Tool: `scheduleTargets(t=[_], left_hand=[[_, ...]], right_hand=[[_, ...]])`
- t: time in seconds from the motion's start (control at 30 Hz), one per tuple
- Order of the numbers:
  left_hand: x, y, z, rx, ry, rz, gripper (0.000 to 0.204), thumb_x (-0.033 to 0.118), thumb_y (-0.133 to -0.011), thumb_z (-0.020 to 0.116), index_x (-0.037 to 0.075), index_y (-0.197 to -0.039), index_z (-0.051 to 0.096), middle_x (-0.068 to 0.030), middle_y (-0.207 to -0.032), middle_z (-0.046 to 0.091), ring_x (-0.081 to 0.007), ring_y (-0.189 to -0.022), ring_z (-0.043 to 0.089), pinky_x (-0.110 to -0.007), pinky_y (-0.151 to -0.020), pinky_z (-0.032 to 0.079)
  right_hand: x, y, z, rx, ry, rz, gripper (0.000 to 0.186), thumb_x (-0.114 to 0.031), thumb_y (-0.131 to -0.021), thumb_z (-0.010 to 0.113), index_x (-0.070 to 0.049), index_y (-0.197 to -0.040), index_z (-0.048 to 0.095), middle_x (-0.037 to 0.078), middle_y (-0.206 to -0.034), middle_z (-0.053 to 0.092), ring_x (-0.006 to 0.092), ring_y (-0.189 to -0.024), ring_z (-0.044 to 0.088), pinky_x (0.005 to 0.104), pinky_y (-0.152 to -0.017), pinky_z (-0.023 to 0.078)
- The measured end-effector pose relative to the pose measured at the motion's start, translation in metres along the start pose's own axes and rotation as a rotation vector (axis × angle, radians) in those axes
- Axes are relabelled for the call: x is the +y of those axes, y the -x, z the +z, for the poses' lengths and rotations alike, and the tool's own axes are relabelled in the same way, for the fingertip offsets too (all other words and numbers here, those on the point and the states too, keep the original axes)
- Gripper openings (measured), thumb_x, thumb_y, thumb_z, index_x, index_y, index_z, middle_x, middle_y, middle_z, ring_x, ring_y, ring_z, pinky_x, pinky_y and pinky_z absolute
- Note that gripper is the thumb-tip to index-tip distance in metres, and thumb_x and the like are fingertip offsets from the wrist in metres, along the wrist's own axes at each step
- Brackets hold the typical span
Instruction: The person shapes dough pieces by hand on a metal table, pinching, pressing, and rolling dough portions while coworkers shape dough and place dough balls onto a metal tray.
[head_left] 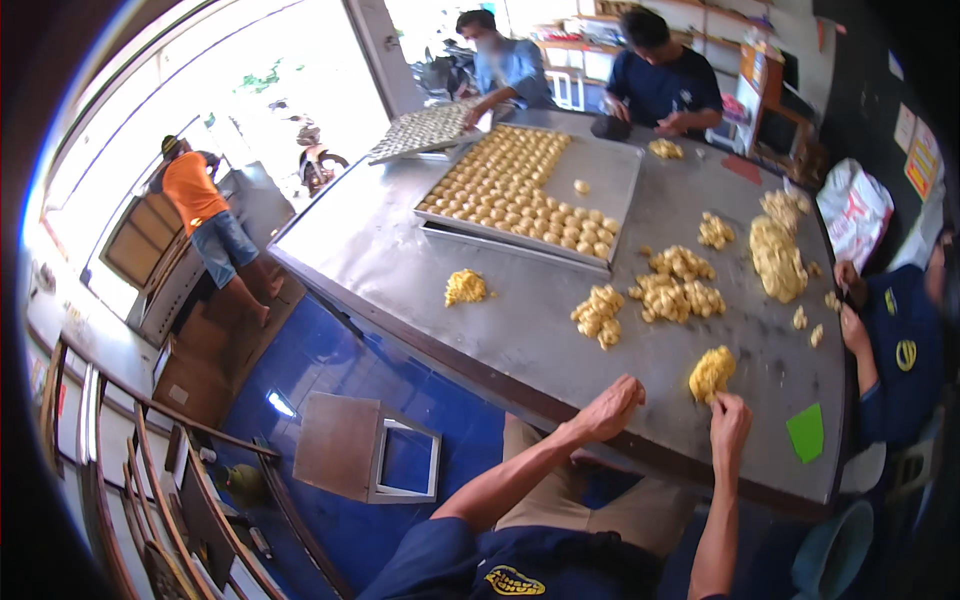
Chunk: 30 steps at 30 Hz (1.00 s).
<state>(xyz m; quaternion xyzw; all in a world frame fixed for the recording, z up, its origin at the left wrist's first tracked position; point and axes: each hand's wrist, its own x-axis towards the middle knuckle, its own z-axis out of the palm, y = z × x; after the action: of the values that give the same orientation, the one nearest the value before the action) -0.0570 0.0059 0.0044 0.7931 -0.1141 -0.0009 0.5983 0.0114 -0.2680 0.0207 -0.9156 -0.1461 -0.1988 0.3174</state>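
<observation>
My right hand (731,418) reaches over the near edge of the metal table (540,340). Its fingertips pinch at the lower side of a crumbly yellow filling mound (712,370). To its left, my left hand (612,408) is closed above the table edge; what its fingers hold, if anything, is hidden. Beyond my hands lie several pale dough lumps (676,290), with a smaller cluster of dough pieces (598,314) nearer the left hand. A green plastic sheet, like a dough scraper (805,432), lies to the right of my right hand.
A large tray (610,195) holds rows of round dough balls. Farther left is another yellow mound (465,288). A big dough mass (775,258) sits near a co-worker (900,340) at the right. Two people stand across the table. A stool (340,445) stands on the blue floor.
</observation>
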Motion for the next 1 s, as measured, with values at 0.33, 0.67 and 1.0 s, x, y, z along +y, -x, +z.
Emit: scheduleTargets(t=[0.33, 0.67, 1.0], left_hand=[[0.002, -0.012, -0.016, 0.234, -0.784, 0.235, 0.020, 0.013, -0.099, 0.057, 0.005, -0.112, 0.070, -0.0129, -0.119, 0.068, -0.0348, -0.114, 0.062, -0.049, -0.099, 0.046], [0.003, -0.077, -0.010, 0.331, -1.100, 0.122, 0.024, 0.027, -0.106, 0.050, 0.007, -0.097, 0.059, -0.0130, -0.113, 0.062, -0.0351, -0.105, 0.055, -0.051, -0.093, 0.038], [0.052, 0.000, -0.041, -0.151, -0.715, -0.088, 0.041, 0.009, -0.095, 0.064, 0.009, -0.137, 0.060, -0.0151, -0.130, 0.061, -0.0305, -0.109, 0.061, -0.045, -0.092, 0.050]], right_hand=[[0.024, -0.019, -0.008, -0.130, -0.105, -0.037, 0.062, 0.001, -0.085, 0.073, 0.002, -0.144, 0.051, 0.024, -0.133, 0.061, 0.0447, -0.120, 0.058, 0.0458, -0.100, 0.049], [0.015, -0.016, -0.009, -0.123, -0.062, 0.003, 0.020, -0.002, -0.085, 0.070, 0.002, -0.104, 0.068, 0.018, -0.094, 0.067, 0.0419, -0.092, 0.064, 0.0485, -0.080, 0.052], [0.012, 0.007, -0.004, 0.045, -0.024, 0.002, 0.016, 0.000, -0.092, 0.063, 0.002, -0.106, 0.069, 0.016, -0.098, 0.067, 0.0381, -0.097, 0.063, 0.0450, -0.086, 0.053]])
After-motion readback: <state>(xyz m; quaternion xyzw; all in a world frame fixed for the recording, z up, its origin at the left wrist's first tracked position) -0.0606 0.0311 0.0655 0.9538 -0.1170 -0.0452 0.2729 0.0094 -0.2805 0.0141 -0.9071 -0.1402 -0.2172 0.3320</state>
